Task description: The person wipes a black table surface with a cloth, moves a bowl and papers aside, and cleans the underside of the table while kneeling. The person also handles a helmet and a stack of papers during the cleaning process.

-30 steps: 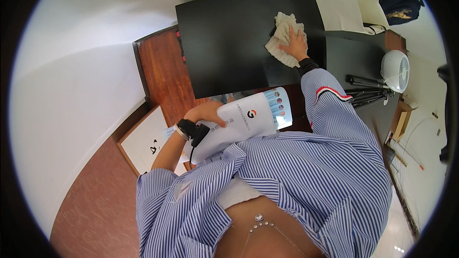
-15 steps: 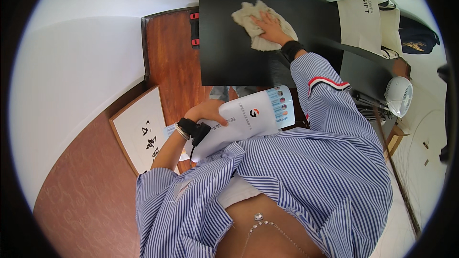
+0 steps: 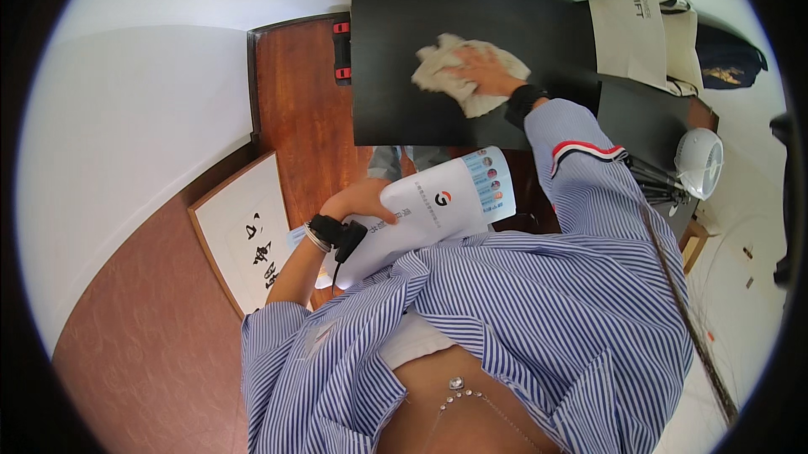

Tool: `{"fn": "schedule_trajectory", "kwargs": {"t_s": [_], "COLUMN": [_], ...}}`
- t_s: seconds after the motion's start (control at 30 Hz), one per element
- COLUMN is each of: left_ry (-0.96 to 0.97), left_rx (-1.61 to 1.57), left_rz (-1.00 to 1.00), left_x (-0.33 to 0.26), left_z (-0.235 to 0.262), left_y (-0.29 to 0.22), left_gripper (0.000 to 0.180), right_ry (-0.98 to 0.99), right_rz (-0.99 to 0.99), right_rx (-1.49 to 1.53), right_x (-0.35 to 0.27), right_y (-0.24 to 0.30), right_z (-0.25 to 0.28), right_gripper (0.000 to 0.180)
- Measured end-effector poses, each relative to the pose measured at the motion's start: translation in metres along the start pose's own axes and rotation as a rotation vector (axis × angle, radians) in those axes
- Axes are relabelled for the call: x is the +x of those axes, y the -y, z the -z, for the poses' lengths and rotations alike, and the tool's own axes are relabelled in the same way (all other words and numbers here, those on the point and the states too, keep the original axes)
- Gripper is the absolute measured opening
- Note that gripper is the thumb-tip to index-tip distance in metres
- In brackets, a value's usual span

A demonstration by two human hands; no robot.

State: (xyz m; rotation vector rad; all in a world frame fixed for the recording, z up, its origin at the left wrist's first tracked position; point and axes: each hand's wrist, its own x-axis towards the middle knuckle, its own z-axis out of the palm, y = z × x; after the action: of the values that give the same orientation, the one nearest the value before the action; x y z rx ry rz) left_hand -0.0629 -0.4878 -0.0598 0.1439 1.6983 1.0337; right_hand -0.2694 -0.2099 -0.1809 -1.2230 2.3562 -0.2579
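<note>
My right hand (image 3: 481, 69) presses the crumpled cloth (image 3: 459, 75) flat near the middle of the black tabletop (image 3: 396, 92); wiping well, I judge, means even pressure in overlapping passes. My left grip (image 3: 362, 200) is clenched on a white booklet (image 3: 429, 210) (hugged against my shirt), with open room toward the tabletop's left edge, bags (image 3: 640, 33) crowding the right.

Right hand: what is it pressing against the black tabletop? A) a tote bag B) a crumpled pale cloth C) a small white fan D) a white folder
B: the right hand lies flat on a crumpled pale cloth spread on the black tabletop.
</note>
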Motion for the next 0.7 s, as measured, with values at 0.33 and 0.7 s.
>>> {"fn": "schedule_trajectory", "kwargs": {"t_s": [0.33, 0.7], "left_ry": [0.056, 0.126], "left_rx": [0.078, 0.137], "left_rz": [0.059, 0.120], "left_x": [0.002, 0.003], "left_z": [0.014, 0.026], "left_y": [-0.015, -0.022], "left_gripper": [0.054, 0.053], "right_ry": [-0.207, 0.121], "right_rz": [-0.917, -1.064], "right_rx": [0.283, 0.691], "right_x": [-0.134, -0.114], "right_y": [-0.074, -0.067], "right_z": [-0.111, -0.100], "right_gripper": [0.094, 0.101]}}
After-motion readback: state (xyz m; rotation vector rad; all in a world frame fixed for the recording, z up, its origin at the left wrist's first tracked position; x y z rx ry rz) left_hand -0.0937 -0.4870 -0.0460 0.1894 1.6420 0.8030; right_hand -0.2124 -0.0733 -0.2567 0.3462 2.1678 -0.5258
